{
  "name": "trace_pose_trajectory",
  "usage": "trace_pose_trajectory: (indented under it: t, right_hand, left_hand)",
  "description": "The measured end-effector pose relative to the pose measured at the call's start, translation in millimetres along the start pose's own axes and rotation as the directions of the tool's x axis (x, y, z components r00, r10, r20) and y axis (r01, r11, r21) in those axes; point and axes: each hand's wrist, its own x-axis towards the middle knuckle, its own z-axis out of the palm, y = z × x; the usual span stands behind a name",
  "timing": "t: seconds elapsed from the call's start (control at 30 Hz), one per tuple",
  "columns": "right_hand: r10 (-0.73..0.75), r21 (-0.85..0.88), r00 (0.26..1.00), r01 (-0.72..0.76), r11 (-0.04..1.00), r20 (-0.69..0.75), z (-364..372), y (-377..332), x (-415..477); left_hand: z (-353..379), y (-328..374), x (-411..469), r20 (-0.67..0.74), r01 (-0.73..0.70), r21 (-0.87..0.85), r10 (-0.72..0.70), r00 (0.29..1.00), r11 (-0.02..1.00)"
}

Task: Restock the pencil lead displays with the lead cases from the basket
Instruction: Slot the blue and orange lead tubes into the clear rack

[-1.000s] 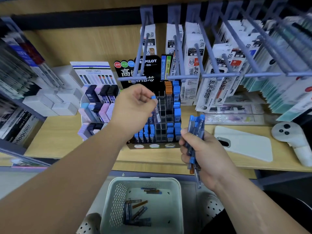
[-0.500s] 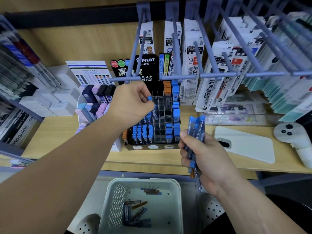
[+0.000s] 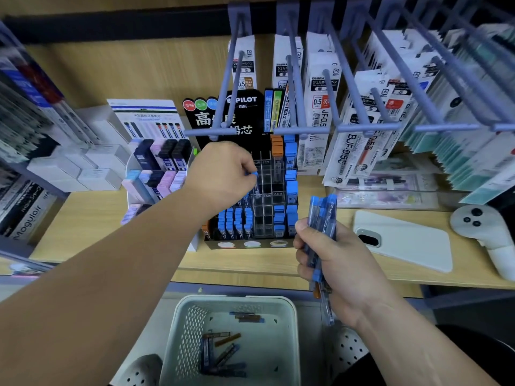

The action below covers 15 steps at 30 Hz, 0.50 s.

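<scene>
Blue-capped lead case (image 3: 254,174) is pinched by the left hand (image 3: 223,174) at the black plastic display (image 3: 263,203), mid-frame. Right hand (image 3: 338,264) clamps a bundle of cases (image 3: 324,215).

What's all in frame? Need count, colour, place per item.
Pilot display: one, black, shelf centre.
pastel display: one, white, left of it.
hanging refill packs: many, mostly white, pegs above.
white boxes: several, shelf left.
phone: one, white, shelf right.
controller: one, white, far right.
basket: one, pale, below shelf.
loose lead cases: several, blue and orange, in basket.
single lead case: one, blue-capped, at Pilot display.
lead case bundle: several, blue-capped, front of shelf.
left grip: pinches single lead case.
right grip: holds lead case bundle.
</scene>
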Motion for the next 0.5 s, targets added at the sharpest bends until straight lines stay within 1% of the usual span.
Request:
trace_pose_trajectory:
  t: [0.07, 0.13, 0.23, 0.33, 0.43, 0.47, 0.5]
  right_hand:
    - [0.008, 0.020, 1.000, -0.008, 1.000, 0.016, 0.2, 0.2, 0.7]
    - [0.021, 0.040, 0.998, -0.023, 0.999, 0.051, 0.5, -0.6, 0.5]
    - [0.032, 0.056, 0.993, -0.038, 0.998, 0.110, 1.5, -2.3, -1.1]
    - [0.034, 0.072, 0.990, -0.044, 0.996, 0.136, 1.8, -2.5, -1.4]
    - [0.036, 0.065, 0.986, -0.048, 0.997, 0.163, 2.3, -1.8, -0.5]
    - [0.039, 0.054, 0.984, -0.049, 0.997, 0.175, 2.6, -1.6, -0.4]
    - [0.041, 0.036, 0.981, -0.049, 0.998, 0.189, 3.0, -1.1, -0.3]
  left_hand:
    - [3.5, 1.6, 0.9, -0.017, -0.005, 0.079, 0.006, 1.000, 0.997]
    - [5.5, 2.7, 2.2, -0.034, 0.019, 0.112, -0.015, 0.999, 0.994]
    - [5.7, 3.9, 4.3, -0.022, 0.064, 0.099, -0.062, 0.998, 0.993]
    - [2.4, 6.3, 4.1, 0.002, 0.078, 0.079, -0.078, 0.997, 0.994]
    - [-3.1, 9.9, -1.5, -0.051, 0.057, 0.005, -0.057, 0.997, 0.998]
    - [-5.0, 13.1, -6.2, -0.082, 0.054, -0.065, -0.059, 0.995, 0.996]
    - [-6.5, 17.9, -12.6, -0.092, 0.071, -0.171, -0.088, 0.992, 0.983]
